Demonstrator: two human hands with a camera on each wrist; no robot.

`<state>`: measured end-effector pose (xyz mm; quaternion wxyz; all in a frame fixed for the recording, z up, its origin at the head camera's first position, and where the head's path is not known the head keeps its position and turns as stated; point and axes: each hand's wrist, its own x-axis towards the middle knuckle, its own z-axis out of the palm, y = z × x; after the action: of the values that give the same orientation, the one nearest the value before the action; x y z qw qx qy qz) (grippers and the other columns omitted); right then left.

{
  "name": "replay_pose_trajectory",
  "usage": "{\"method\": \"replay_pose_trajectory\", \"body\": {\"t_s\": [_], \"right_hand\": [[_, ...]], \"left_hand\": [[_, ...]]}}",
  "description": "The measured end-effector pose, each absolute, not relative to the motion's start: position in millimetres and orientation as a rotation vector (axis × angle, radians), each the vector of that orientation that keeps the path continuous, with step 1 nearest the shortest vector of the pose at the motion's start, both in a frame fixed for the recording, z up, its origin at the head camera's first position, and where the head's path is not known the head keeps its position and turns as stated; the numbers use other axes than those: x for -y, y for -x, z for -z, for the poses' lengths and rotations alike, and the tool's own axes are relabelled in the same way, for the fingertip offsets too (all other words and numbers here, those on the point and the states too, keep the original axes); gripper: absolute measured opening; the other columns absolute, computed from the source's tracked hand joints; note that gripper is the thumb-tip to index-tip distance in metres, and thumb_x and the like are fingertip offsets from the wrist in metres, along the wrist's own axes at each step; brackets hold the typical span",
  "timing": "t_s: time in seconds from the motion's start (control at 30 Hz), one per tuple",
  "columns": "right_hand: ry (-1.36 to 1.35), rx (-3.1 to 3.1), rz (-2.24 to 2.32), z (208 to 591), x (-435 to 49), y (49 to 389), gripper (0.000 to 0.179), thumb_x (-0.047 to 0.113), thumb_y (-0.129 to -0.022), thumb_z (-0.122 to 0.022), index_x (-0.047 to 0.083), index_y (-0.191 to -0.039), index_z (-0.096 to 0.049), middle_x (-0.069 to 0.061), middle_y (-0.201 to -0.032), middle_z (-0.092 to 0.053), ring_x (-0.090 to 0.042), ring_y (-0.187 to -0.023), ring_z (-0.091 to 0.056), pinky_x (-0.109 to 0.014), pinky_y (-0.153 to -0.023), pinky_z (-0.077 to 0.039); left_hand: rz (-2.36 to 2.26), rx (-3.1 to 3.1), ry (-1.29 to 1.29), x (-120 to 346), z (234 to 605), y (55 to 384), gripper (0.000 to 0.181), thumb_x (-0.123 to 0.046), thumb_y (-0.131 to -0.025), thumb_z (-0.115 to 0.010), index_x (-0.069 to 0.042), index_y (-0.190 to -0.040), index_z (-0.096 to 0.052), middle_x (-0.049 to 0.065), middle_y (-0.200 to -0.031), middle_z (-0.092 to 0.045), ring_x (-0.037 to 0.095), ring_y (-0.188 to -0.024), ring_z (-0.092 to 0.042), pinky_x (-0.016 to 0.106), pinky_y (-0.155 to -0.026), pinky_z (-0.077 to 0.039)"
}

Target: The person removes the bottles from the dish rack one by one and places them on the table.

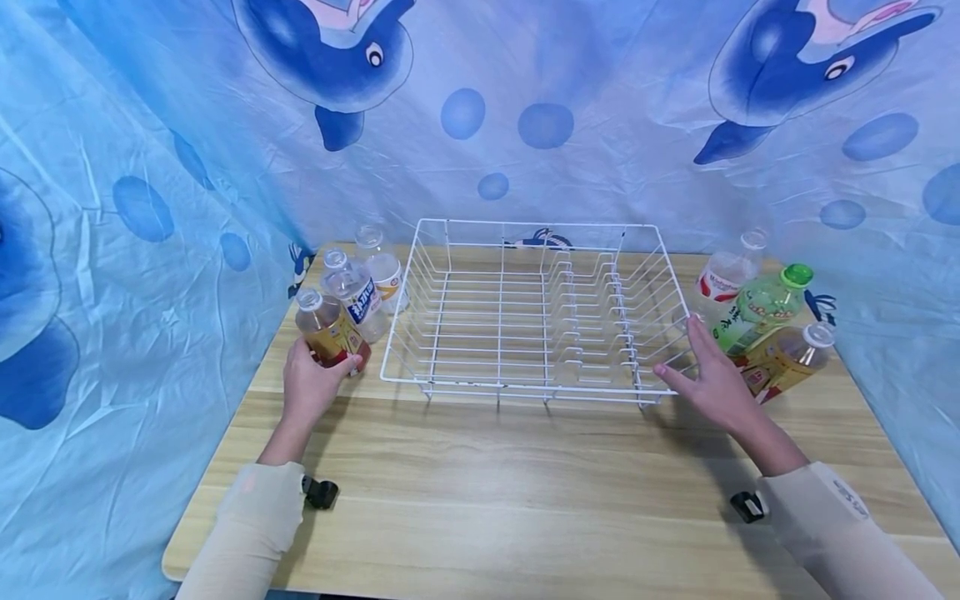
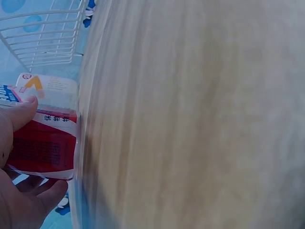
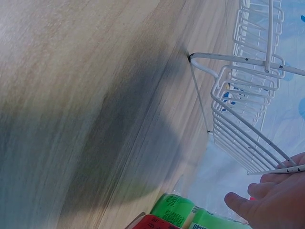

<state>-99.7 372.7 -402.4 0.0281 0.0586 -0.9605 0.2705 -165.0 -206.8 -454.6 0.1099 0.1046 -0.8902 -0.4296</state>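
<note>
My left hand grips a bottle of brown drink with a yellow and red label at the left of the table; its red label shows between thumb and fingers in the left wrist view. Behind it stand a clear bottle with a blue and white label and another clear bottle. On the other side, my right hand has its fingers extended at the right rim of a white wire dish rack, thumb apart. A green bottle is just beyond that hand.
Next to the green bottle stand a clear bottle with a red and white label and a second yellow-labelled drink bottle. Blue dolphin-print cloth hangs behind and beside the wooden table.
</note>
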Motion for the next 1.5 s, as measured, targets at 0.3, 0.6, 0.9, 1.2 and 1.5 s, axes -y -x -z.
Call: {"method": "replay_pose_trajectory", "body": {"t_s": [0.3,0.6,0.9,1.2,1.5], "right_hand": [[-0.172,2.977,-0.837,402,-373,99,0.094,0.047,-0.092,-0.056,0.004,-0.151,0.004,-0.012,-0.157,0.010,-0.037,-0.142,0.004,-0.061,-0.109,-0.007],[-0.170,2.953,-0.867,406,-372,100,0.095,0.048,-0.092,-0.057,0.005,-0.152,0.002,-0.011,-0.157,0.008,-0.039,-0.142,0.001,-0.063,-0.107,-0.010],[-0.195,2.936,-0.844,405,-375,102,0.093,0.045,-0.092,-0.058,0.002,-0.151,0.000,-0.015,-0.157,0.006,-0.039,-0.141,0.000,-0.063,-0.107,-0.011],[-0.210,2.926,-0.844,404,-383,109,0.092,0.044,-0.093,-0.058,0.003,-0.152,-0.001,-0.013,-0.157,0.006,-0.040,-0.141,-0.001,-0.063,-0.108,-0.010],[-0.196,2.939,-0.840,410,-387,111,0.093,0.044,-0.092,-0.059,0.001,-0.151,-0.001,-0.013,-0.157,0.008,-0.037,-0.142,0.003,-0.062,-0.108,-0.009]], "left_hand": [[1.279,2.627,-0.301,207,455,170,0.092,-0.043,-0.075,-0.079,0.000,-0.141,-0.032,0.022,-0.133,-0.043,0.038,-0.121,-0.045,0.051,-0.099,-0.040],[1.311,2.638,-0.278,210,460,174,0.098,-0.041,-0.075,-0.080,-0.002,-0.145,-0.025,0.022,-0.138,-0.040,0.039,-0.124,-0.043,0.052,-0.100,-0.038],[1.325,2.668,-0.223,206,458,167,0.107,-0.037,-0.072,-0.083,-0.003,-0.148,-0.017,0.026,-0.141,-0.030,0.043,-0.126,-0.039,0.052,-0.101,-0.038],[1.171,2.668,-0.364,195,433,156,0.122,-0.058,-0.068,-0.078,-0.013,-0.154,-0.002,0.023,-0.152,-0.011,0.045,-0.134,-0.022,0.063,-0.103,-0.026],[0.960,2.619,-0.202,189,405,147,0.119,-0.059,-0.070,-0.076,-0.015,-0.154,-0.005,0.016,-0.155,-0.001,0.039,-0.139,-0.002,0.068,-0.099,-0.023]]}}
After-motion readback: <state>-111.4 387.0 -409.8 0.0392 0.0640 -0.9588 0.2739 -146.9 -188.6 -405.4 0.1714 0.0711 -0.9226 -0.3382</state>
